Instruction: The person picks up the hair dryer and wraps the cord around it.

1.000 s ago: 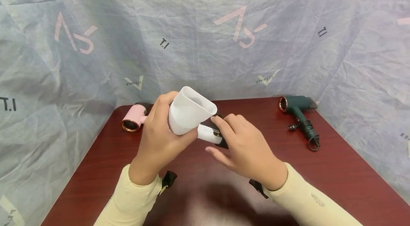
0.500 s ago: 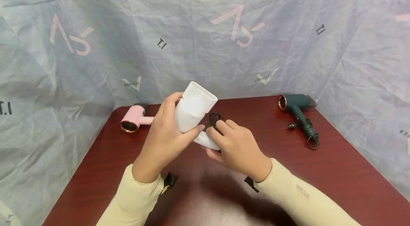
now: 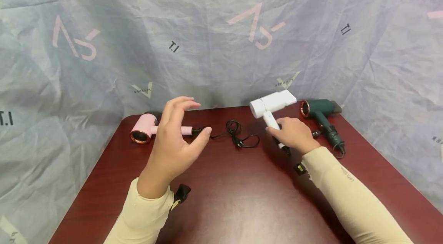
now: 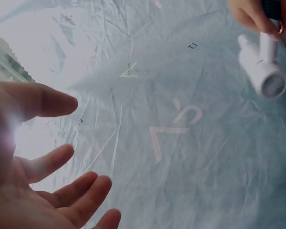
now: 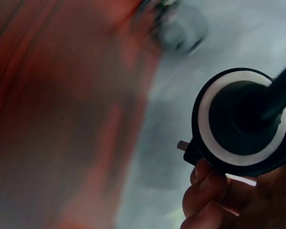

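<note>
My right hand grips the white hair dryer by its handle, above the right part of the table. Its nozzle points right, toward the green dryer. In the right wrist view, a black cord comes out of the handle's end, and more cord is wound around the handle. Fingers curl beneath it. My left hand holds nothing; its fingers and thumb are spread apart in front of the pink hair dryer, partly hiding that dryer's handle. The left wrist view shows the same empty hand.
A dark green hair dryer, its cord wound around the handle, lies at the back right. The pink dryer's black cord lies loosely looped with its plug mid-table. Grey printed cloth rises behind the dark red table.
The left hand has let go of the white hair dryer and stays on the left. My right hand has carried the dryer rightward by its handle, uncovering the black cord on the table.
</note>
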Demonstrator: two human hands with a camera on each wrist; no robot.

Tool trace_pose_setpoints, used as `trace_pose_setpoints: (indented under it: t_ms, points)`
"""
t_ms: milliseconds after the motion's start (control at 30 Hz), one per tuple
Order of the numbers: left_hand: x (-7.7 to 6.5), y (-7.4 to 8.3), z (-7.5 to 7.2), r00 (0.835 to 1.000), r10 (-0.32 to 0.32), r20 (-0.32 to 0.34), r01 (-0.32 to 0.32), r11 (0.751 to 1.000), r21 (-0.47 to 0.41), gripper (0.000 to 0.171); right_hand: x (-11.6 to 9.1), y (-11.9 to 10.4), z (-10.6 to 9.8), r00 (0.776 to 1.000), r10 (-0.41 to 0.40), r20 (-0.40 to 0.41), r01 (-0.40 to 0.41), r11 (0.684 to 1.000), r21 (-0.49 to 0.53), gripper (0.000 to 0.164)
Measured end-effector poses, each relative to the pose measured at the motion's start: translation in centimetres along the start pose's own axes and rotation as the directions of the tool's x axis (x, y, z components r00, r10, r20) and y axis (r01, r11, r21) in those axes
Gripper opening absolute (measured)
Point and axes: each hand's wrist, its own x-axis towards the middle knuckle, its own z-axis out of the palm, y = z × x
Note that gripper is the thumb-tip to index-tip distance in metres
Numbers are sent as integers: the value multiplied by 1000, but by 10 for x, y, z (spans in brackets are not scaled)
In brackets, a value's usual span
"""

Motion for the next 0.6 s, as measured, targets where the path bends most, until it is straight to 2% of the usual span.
trace_pose_setpoints:
  t_ms: [100, 233, 467, 600]
  points:
    - [-2, -1, 0, 997, -12, 81, 14, 1000, -24, 44, 8, 26, 7, 993, 94, 76, -94, 996, -13, 44]
    - [-4, -3, 0, 989, 5, 147, 4, 998, -63, 38, 15, 44, 14, 982, 139, 125, -136, 990, -27, 44]
    - [-5, -1, -2, 974, 12, 226, 8, 996, -87, 32, 21, 57, 22, 971, 156, 179, -149, 987, -51, 44]
    - [-5, 0, -2, 964, 20, 264, 8, 995, -104, 31, 24, 59, 24, 969, 176, 174, -168, 984, -61, 43]
